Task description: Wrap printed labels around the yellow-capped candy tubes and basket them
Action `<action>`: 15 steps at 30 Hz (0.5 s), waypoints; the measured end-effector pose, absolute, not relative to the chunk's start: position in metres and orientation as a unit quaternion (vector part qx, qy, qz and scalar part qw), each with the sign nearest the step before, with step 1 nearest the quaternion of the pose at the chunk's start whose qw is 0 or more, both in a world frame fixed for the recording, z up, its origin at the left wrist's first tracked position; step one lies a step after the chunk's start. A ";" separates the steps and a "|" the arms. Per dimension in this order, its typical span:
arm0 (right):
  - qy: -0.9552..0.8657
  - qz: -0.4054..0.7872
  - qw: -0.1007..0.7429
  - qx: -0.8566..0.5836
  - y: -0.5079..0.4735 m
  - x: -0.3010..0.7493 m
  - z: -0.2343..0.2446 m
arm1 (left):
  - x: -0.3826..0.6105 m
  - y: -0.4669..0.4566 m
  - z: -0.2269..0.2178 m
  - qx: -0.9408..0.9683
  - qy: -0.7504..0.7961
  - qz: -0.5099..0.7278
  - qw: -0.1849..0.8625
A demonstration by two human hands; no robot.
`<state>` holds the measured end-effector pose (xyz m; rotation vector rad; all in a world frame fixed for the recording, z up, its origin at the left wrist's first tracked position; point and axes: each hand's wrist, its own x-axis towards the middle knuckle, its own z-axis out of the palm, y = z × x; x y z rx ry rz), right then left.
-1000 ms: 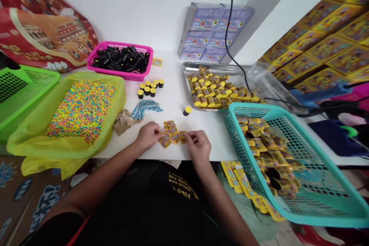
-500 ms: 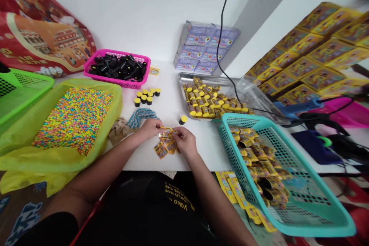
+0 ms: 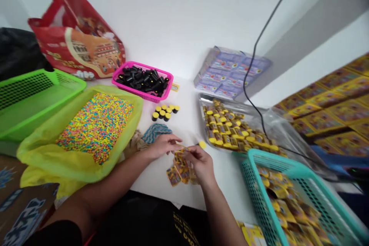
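Observation:
My right hand (image 3: 201,163) pinches a small yellow printed label (image 3: 184,150) over the white table. Close on its left, my left hand (image 3: 164,146) is open, fingers stretched toward the label; whether a fingertip touches it I cannot make out. Below both hands lies a loose pile of similar printed labels (image 3: 174,176), partly covered by my right hand. Just beyond my right hand stands a single yellow-capped black container (image 3: 202,145), mostly hidden. Farther back, several black containers with yellow caps (image 3: 162,113) stand grouped. A blue-and-white striped cloth (image 3: 155,132) lies beside my left wrist.
At left, a yellow-lined tray holds colourful candy pellets (image 3: 98,127), beside a green basket (image 3: 67,80). A pink basket (image 3: 141,95) contains black containers. On the right are a metal tray (image 3: 203,117) and a teal basket (image 3: 253,196) with labelled containers. A black cable (image 3: 249,65) hangs down.
The view has swung, so everything sits lower and farther right. My left fingers have straightened and come off their grip on the label, while my right hand keeps hold.

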<state>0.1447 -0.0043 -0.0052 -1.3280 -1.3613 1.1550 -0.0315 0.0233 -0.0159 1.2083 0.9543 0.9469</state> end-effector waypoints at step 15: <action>-0.784 0.099 0.210 -0.575 0.150 0.059 0.008 | -0.024 0.036 -0.040 0.468 0.497 0.440 0.583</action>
